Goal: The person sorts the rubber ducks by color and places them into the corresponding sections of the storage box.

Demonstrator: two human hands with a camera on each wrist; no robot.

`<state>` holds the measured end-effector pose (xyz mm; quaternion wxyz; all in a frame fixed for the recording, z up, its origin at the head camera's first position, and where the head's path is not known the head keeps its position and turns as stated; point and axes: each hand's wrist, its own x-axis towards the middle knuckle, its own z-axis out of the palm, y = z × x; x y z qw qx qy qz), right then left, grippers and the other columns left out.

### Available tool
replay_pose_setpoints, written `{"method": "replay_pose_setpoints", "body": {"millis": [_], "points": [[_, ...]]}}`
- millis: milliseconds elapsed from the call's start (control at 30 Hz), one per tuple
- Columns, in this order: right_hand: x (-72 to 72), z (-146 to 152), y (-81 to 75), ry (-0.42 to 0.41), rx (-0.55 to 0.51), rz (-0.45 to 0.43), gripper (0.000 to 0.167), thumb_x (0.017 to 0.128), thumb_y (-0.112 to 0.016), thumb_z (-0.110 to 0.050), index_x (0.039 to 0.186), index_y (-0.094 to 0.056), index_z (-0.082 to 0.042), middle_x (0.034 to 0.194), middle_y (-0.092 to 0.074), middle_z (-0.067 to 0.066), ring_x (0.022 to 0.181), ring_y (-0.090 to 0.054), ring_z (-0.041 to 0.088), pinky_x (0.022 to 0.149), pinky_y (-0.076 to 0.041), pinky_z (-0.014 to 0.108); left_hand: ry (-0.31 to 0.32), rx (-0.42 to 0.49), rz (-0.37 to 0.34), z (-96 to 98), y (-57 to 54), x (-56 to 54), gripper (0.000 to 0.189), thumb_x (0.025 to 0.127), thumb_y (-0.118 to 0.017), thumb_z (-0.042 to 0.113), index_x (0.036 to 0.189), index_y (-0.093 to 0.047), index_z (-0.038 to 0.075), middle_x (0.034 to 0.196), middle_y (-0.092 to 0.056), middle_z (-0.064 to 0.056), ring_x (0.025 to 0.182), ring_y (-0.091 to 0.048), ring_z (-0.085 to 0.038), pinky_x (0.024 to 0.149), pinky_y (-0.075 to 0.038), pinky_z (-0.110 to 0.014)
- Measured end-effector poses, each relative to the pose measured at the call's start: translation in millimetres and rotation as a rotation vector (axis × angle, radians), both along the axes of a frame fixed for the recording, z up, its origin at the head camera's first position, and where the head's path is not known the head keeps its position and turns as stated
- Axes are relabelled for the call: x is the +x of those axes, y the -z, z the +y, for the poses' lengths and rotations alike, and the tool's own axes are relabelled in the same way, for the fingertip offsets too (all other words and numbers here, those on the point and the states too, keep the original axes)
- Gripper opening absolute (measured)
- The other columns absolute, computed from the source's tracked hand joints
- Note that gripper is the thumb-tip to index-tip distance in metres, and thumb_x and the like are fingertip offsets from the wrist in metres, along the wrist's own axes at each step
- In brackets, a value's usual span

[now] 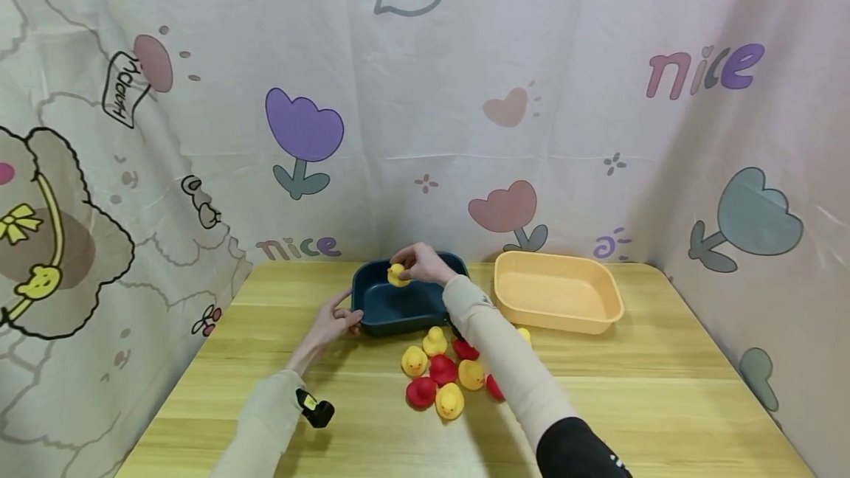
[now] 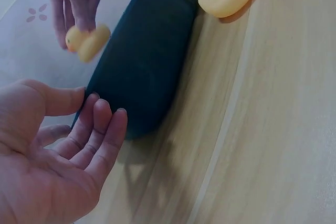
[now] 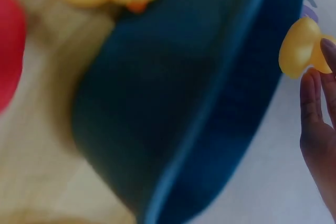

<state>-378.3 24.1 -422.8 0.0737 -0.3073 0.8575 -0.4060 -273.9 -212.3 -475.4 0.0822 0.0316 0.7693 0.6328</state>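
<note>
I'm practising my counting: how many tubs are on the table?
2: the dark blue tub, with the left hand at one end, and the light orange tub, right of it. None seem hidden.

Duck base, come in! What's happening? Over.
Right hand pinching yellow duck above blue bin. Left hand touching bin's left end. Nothing visibly blocking.

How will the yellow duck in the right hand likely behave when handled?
The yellow duck is probably light: the right hand alone pinches it aloft. Its smooth surface may be somewhat slippery, and its rounded body could tip or roll if pushed.
</note>
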Motion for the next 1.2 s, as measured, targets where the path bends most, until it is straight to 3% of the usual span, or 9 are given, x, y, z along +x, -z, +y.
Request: {"method": "replay_pose_setpoints", "body": {"millis": [300,633,1067,1200], "points": [[-4.9,-25.8,24.8,0.059,0.0,-0.097,0.03,0.089,-0.072,0.003,0.119,-0.071,0.001,0.117,-0.073,0.017,0.095,-0.066,0.022,0.09,-0.061,0.031,-0.035,-0.009,-0.005,1.7,-0.4,1.8,0.072,0.099,-0.06,0.003,0.159,-0.019,-0.003,0.07,-0.064,0.006,0.063,-0.063,-0.008,0.07,-0.062,-0.027],[-5.1,-41.2,48.6,0.126,0.009,-0.116,0.032,0.086,-0.073,0.005,0.118,-0.073,0.0,0.117,-0.073,0.015,0.097,-0.069,0.022,0.091,-0.061,0.031,-0.037,-0.003,0.009,2.1,-0.6,3.9,0.071,0.099,-0.059,0.002,0.158,-0.02,-0.004,0.066,-0.061,0.007,0.059,-0.059,-0.007,0.066,-0.06,-0.024],[-1.2,-47.2,48.1,0.136,0.044,-0.099,0.033,0.085,-0.073,0.007,0.118,-0.073,0.001,0.12,-0.073,0.017,0.104,-0.07,0.027,0.094,-0.061,0.035,-0.056,-0.012,0.016,5.5,0.2,1.7,0.069,0.097,-0.06,-0.001,0.157,-0.025,-0.004,0.065,-0.062,0.004,0.059,-0.06,-0.009,0.067,-0.062,-0.027],[0.8,-46.6,47.1,0.128,0.045,-0.087,0.037,0.085,-0.074,0.006,0.121,-0.072,-0.001,0.12,-0.073,0.017,0.102,-0.07,0.024,0.091,-0.061,0.031,-0.051,-0.016,0.018,3.6,1.3,2.3,0.07,0.098,-0.059,0.0,0.157,-0.023,-0.005,0.066,-0.063,0.004,0.06,-0.061,-0.01,0.069,-0.062,-0.029]]}}
